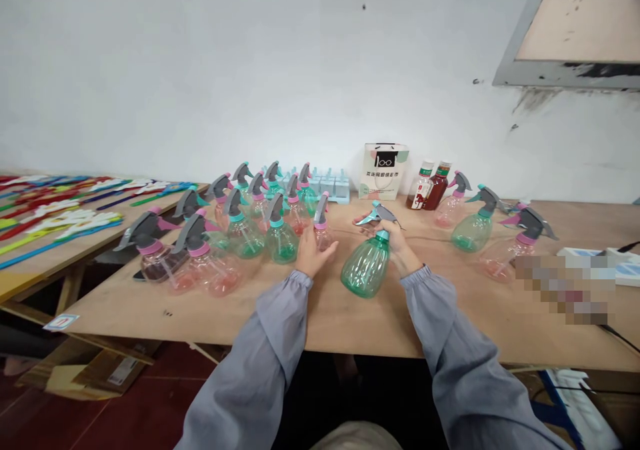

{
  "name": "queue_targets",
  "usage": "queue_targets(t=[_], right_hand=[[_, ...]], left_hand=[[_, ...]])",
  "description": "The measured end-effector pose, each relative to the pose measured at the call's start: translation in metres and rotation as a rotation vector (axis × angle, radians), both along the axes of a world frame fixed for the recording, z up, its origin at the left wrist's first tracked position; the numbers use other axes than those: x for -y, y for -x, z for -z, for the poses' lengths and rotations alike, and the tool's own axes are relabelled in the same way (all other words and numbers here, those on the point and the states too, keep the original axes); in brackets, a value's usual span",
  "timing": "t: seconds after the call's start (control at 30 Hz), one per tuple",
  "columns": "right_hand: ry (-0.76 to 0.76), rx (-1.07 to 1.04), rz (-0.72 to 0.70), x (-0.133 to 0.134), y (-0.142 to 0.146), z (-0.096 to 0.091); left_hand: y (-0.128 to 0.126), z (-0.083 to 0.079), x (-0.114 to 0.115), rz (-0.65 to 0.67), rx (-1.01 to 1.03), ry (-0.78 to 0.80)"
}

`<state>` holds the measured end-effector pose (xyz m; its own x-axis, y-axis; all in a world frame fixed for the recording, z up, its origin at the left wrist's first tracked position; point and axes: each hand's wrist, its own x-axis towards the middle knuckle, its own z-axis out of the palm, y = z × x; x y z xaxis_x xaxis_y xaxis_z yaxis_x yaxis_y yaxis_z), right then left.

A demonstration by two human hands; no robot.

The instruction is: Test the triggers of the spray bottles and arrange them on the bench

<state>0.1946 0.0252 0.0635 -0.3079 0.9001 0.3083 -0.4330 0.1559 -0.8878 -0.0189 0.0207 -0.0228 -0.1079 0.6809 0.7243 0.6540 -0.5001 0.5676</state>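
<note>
My right hand (395,240) is closed round the neck of a green spray bottle (367,265) with a grey trigger head, which leans tilted on the wooden table (350,317). My left hand (313,253) grips a pink spray bottle (323,227) at the right end of a cluster of several pink and green spray bottles (235,237). Both arms wear grey sleeves.
Three more spray bottles (480,227) stand at the right. At the back by the wall are a small paper bag (383,171), two drink bottles (430,187) and a pale blue tray (333,187). Coloured strips (60,210) cover a left table. Cardboard lies on the floor.
</note>
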Motion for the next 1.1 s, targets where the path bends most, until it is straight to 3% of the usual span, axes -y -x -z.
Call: queue_targets(t=[0.3, 1.1], right_hand=[[0.025, 0.025, 0.008, 0.006, -0.003, -0.002], [-0.127, -0.026, 0.103, 0.011, 0.0, 0.0]], left_hand=[[0.001, 0.001, 0.0, 0.016, 0.005, 0.002], [0.001, 0.002, -0.001, 0.036, 0.004, -0.003]])
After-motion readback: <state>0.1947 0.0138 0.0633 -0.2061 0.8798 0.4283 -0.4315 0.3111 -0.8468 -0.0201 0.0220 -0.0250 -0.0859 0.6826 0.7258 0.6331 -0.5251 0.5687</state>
